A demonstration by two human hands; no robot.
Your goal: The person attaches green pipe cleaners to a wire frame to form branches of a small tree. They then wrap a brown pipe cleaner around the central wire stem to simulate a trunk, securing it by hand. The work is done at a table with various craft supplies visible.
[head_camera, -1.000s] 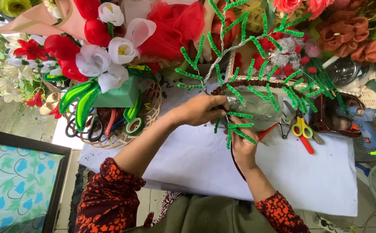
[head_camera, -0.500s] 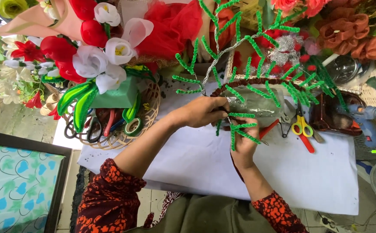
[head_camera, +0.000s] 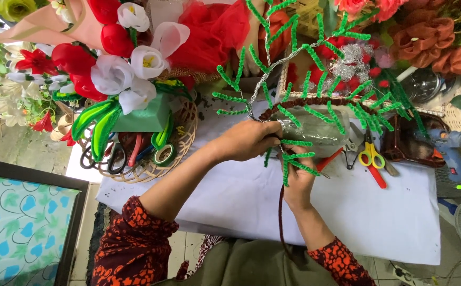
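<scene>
I hold a wire branch with green pipe-cleaner leaves (head_camera: 315,63) over a white cloth on the table (head_camera: 251,196). My left hand (head_camera: 249,140) pinches the silver wire stem where several green leaf pieces join. Just right of it, my right hand (head_camera: 298,177) grips the lower green pieces and a dark brown pipe-cleaner stem (head_camera: 281,217) that hangs down toward my lap. A brown fuzzy length arches from my left hand out to the right under the leaves.
A woven basket (head_camera: 180,151) at the left holds scissors, tape rolls and green foam. Yellow-handled scissors (head_camera: 371,153), red-handled pliers (head_camera: 328,159) and a blue glue gun (head_camera: 450,151) lie at the right. Artificial flowers crowd the far side. A framed blue heart panel (head_camera: 19,228) leans at lower left.
The branch has tilted slightly and my hands have shifted a little along the stem. Both hands keep their grip.
</scene>
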